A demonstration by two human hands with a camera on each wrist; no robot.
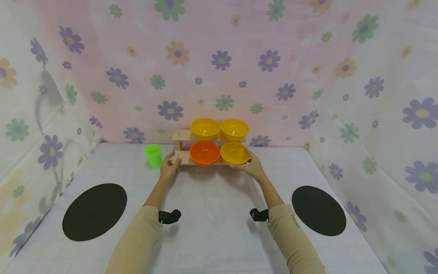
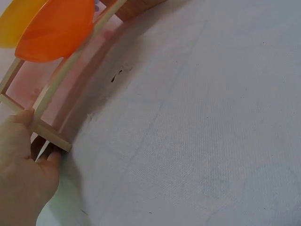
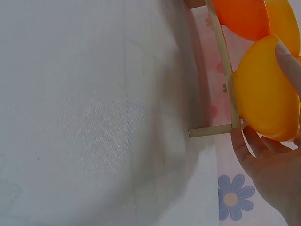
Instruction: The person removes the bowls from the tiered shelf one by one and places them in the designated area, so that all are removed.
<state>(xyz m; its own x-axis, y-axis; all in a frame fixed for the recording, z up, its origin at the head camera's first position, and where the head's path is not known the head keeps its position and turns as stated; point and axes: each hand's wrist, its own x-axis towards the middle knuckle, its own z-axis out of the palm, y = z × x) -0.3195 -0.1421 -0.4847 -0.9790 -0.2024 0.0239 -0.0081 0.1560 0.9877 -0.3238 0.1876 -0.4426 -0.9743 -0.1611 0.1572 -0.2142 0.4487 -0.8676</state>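
Two-tier wooden rack (image 1: 183, 158) of thin pale slats sits at the far middle of the table (image 1: 219, 213), close to the floral backdrop (image 1: 219, 57). It carries four smooth, round, glossy plastic bowls: two yellow bowls (image 1: 219, 128) on the upper tier, an orange bowl (image 1: 204, 153) and a third yellow bowl (image 1: 234, 152) on the lower tier.

Left hand (image 1: 169, 165) grips the left end of the lower tier. In the left wrist view the thumb lies over the corner joint and the fingers curl under the slats, so it is closed on the rack.

Right hand (image 1: 251, 165) is at the right end of the lower tier. The right wrist view shows its fingers wrapped around the lower yellow bowl's rounded underside, beside the rack's end post, holding there.

Table cover is a matte whitish woven cloth with faint printed grid lines, slightly wrinkled. Two flat black oval mats (image 1: 94, 211) lie on it, one left and one right. A translucent green plastic cup (image 1: 153, 155), tapered, stands upright just left of the rack, near the left hand. Both sleeves (image 1: 137, 243) are a plain tan fabric.
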